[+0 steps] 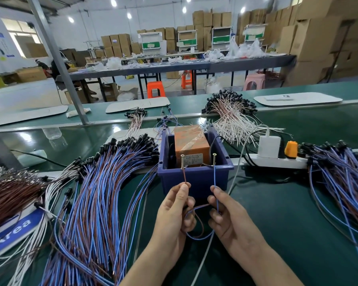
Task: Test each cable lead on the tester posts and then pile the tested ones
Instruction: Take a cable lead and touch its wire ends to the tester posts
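Cable [195,237] under test: left hand [174,209] pinches its brown lead [184,176], tip at the left post [182,162]; right hand [225,215] pinches its blue lead [214,177], tip at the right post [214,159]. Both posts stand at the front rim of the blue bin [194,182] holding the tester [191,145]. Step judged: contact test. The next move calls for lifting both tips clear and piling the cable on the surface [277,213]; which heap is the tested one cannot be told.

Bin [194,180] in the middle of the table [277,223], tester [191,145] in it, two posts [182,162] at its near wall, cable pile [103,193] to the left, second pile [339,178] far right, power strip [277,162] between, third pile [229,116] behind, left hand [174,213] and right hand [227,213] before the bin, lead [202,206] between them.
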`<state>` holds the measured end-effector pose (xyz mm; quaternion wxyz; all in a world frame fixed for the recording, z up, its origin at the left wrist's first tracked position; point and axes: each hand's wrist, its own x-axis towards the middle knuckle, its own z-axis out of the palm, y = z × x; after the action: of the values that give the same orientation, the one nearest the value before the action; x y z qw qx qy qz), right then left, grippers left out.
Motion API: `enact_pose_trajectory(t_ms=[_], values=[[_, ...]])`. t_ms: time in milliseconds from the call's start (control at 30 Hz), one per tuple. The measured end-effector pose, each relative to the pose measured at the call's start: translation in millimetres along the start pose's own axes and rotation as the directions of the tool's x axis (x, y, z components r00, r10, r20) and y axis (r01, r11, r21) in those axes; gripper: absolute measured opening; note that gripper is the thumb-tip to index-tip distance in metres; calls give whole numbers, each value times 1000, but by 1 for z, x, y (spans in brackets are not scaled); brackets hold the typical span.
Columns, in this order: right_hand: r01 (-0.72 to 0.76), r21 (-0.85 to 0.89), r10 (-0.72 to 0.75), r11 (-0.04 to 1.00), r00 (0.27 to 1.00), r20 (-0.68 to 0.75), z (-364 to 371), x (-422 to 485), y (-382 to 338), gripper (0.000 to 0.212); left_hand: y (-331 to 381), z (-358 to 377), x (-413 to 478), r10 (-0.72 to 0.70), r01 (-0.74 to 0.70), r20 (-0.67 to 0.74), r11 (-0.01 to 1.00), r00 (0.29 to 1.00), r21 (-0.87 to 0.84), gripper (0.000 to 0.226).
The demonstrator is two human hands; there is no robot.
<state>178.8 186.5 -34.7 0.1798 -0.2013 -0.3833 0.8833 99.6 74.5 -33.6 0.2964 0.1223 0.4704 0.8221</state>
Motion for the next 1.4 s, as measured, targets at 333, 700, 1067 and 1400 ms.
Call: enact_pose_trajectory(t_ms=[333, 700, 1067, 1400], values=[[-1, 7, 1, 1000, 1000, 12, 0, -1, -1, 9, 0, 0, 2, -2, 2, -19, 1000, 1000, 3, 17], [-8, 3, 8, 1000, 1000, -19, 4, -3, -2, 10, -1, 0, 4, 6, -6, 1, 1000, 1000, -10, 18], [-4, 5, 4, 1000, 999, -43, 3, -2, 0, 8, 1, 1, 2, -4, 4, -4, 1000, 1000, -27, 21], [70, -28, -73, 997, 989, -131, 6, 3, 5, 16, 2, 3, 1, -14, 14, -10, 1000, 1000, -27, 26]])
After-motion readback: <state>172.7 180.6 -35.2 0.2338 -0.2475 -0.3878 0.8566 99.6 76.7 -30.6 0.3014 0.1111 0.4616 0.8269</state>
